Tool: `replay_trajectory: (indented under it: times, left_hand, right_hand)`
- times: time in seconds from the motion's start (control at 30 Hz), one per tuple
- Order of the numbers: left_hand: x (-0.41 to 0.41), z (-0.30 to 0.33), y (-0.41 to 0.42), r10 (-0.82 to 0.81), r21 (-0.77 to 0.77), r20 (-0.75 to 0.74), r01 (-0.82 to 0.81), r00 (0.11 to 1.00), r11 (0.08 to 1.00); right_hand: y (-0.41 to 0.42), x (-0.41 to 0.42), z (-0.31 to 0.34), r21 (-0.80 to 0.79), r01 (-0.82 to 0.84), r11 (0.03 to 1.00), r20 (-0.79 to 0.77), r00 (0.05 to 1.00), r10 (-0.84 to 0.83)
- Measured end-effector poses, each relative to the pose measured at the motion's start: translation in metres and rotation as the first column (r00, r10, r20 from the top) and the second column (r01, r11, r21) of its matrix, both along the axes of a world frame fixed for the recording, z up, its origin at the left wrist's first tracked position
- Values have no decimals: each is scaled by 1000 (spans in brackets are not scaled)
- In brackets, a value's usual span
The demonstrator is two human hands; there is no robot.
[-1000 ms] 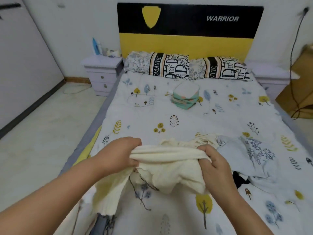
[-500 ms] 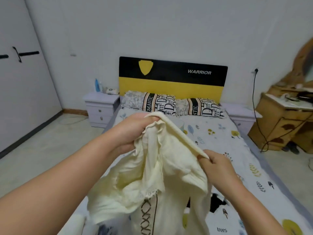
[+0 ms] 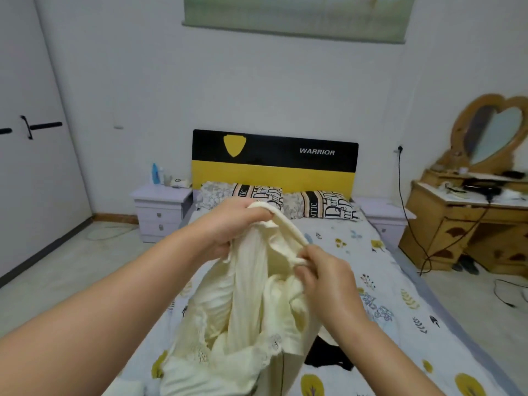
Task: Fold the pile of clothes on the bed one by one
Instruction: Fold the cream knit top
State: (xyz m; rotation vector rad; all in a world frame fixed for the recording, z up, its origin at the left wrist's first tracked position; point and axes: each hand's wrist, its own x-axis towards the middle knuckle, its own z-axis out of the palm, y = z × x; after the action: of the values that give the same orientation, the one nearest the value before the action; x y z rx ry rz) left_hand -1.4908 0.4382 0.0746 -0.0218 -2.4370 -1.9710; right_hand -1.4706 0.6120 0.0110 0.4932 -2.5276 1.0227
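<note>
From the head view, the bed with its white quilt printed with small yellow and blue trees (image 3: 380, 270) runs away from the camera to a black-and-yellow headboard marked WARRIOR (image 3: 274, 164), with two patterned pillows (image 3: 323, 205) lying against it. The bed's left edge borders a wide stretch of pale floor (image 3: 71, 270) reaching to the white wardrobe doors; its right edge leaves a narrower strip of floor before the carved wooden dressing table with a heart-shaped mirror (image 3: 463, 224), where a black cable trails down from a wall socket and across the floor. A lilac bedside cabinet (image 3: 160, 210) stands just beside the headboard on the left, and another is partly seen on the right. The middle and far part of the quilt show only its print. The cream ribbed knit garment with lace trim (image 3: 248, 304) hangs lifted above the near part of the bed, its lower folds bunched and drooping toward the bottom of the frame. The left hand (image 3: 228, 227) has its fingers curled tight round the garment's top edge — the higher of the two grips. The right hand (image 3: 325, 275), lower and nearer, pinches a rolled strip of the same edge between thumb and fingers. A taut band of cloth spans the short gap between them. A black piece of clothing (image 3: 328, 352) lies on the quilt below the right forearm, partly hidden by the cream garment.
</note>
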Motion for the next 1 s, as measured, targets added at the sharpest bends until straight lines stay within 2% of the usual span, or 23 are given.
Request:
replay_trajectory:
  times: [0.13, 0.23, 0.33, 0.43, 0.57, 0.67, 0.7, 0.77, 0.83, 0.93, 1.0]
  left_hand:
    - [9, -17, -32, 24, -259, -9, -26, 1000, 965]
    - [14, -33, -42, -65, -408, 60, 84, 996, 909]
    - [20, -48, -44, -137, -385, 85, 159, 987, 909]
    - [30, -71, -39, -218, -382, 14, 207, 976, 901]
    - [51, -107, -18, -87, -173, -72, 73, 994, 982]
    - [72, -120, 12, 49, -72, -198, -64, 979, 995]
    - [80, -122, 25, 35, -93, -234, -58, 972, 994]
    - [91, -128, 50, -109, -198, -257, 58, 960, 978]
    - [94, -135, 73, -244, -340, -167, 177, 955, 924]
    - [88, -144, 100, -250, -383, -35, 218, 968, 898]
    - [80, -148, 113, -205, -328, -51, 177, 977, 928]
  right_hand:
    - [16, -2, 45, -245, 53, 968, -30, 998, -63]
    - [20, -3, 79, -273, 16, 962, -147, 987, -58]
    - [14, -1, 100, -259, -27, 966, -180, 983, -20]
    - [11, -3, 116, -297, -16, 955, -210, 977, -49]
    - [11, -9, 133, -282, 16, 959, -250, 964, -90]
    - [12, -12, 138, -291, 38, 956, -264, 957, -118]
    - [13, -12, 139, -289, 55, 956, -263, 955, -135]
    - [15, -14, 141, -281, 92, 955, -266, 949, -169]
    - [17, -15, 143, -289, 125, 949, -271, 940, -206]
    - [19, -16, 146, -304, 157, 940, -283, 927, -246]
    - [19, -16, 148, -301, 179, 937, -293, 917, -270]
